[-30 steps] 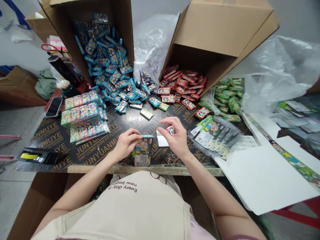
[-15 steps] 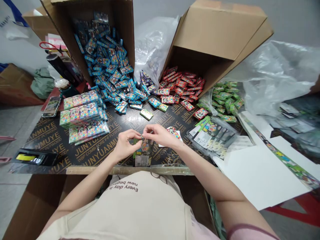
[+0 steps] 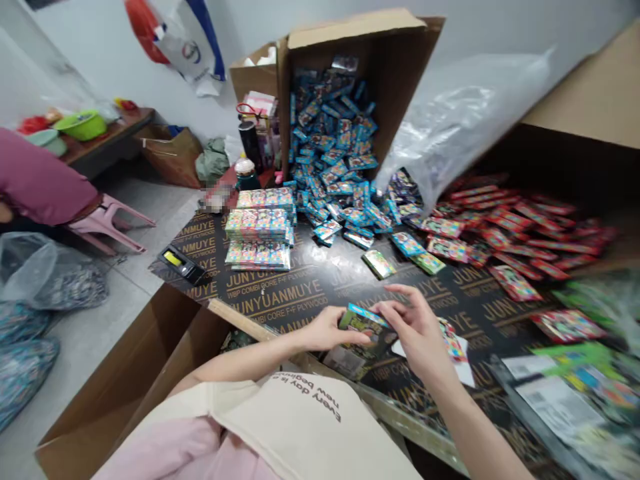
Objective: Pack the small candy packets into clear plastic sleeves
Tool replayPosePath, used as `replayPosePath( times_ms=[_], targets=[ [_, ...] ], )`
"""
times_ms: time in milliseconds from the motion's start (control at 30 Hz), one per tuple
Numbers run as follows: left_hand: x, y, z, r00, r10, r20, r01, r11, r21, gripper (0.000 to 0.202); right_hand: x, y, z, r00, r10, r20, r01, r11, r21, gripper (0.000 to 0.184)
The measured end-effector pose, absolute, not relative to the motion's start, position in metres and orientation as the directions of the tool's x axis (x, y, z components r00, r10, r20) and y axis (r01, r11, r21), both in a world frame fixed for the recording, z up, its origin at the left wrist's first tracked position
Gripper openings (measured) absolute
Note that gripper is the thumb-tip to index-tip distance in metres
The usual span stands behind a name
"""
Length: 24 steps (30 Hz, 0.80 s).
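My left hand [image 3: 327, 329] grips the left side of a small dark printed plastic pouch [image 3: 356, 357] at the table's front edge. A bright blue strip [image 3: 369, 315] shows along the pouch's top; whether it is a small box inside is hard to tell. My right hand [image 3: 410, 323] pinches the pouch's upper right corner between thumb and fingers. Beyond the hands lie a green-and-white small box [image 3: 379, 264] and a blue small box [image 3: 407, 244]. Under my right wrist a red printed packet [image 3: 453, 341] rests on white paper.
An open carton [image 3: 410, 87] spills blue boxes [image 3: 333, 157]; red boxes [image 3: 530, 227] fill another at right. Stacked wrapped packs [image 3: 257, 230] stand left, near a black-and-yellow tool [image 3: 180, 263]. Flat pouches [image 3: 565, 400] lie front right. A person in pink [image 3: 43, 177] sits far left.
The view has swung left, bringing the seated person and bags into sight. My hands have moved from meeting at the pouch's top to holding its two sides, and the blue strip now shows.
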<state>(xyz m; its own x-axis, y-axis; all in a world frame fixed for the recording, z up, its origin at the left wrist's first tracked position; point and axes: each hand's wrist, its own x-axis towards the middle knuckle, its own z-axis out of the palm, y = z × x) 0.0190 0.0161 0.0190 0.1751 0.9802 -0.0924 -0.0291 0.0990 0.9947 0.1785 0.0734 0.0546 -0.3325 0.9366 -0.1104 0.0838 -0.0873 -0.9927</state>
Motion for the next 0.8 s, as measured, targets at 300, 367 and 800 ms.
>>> replayPosePath(
  times_ms=[300, 367, 800],
  targets=[
    [-0.086, 0.016, 0.054, -0.181, 0.908, 0.378, 0.838, -0.059, 0.542, 0.039, 0.216, 0.079, 0.032, -0.024, 0.987, -0.157, 0.08, -0.155, -0.985, 0.047],
    [-0.107, 0.02, 0.038, -0.186, 0.929, 0.321, 0.934, 0.066, 0.351, 0.045, 0.223, 0.077, 0.024, -0.022, 0.982, -0.188, 0.127, -0.183, -0.975, 0.043],
    [-0.159, 0.033, -0.019, -0.047, 0.988, 0.149, 0.988, 0.024, 0.155, 0.051, 0.172, 0.018, -0.073, -0.503, 0.841, 0.197, 0.544, 0.486, -0.685, 0.047]
  ],
)
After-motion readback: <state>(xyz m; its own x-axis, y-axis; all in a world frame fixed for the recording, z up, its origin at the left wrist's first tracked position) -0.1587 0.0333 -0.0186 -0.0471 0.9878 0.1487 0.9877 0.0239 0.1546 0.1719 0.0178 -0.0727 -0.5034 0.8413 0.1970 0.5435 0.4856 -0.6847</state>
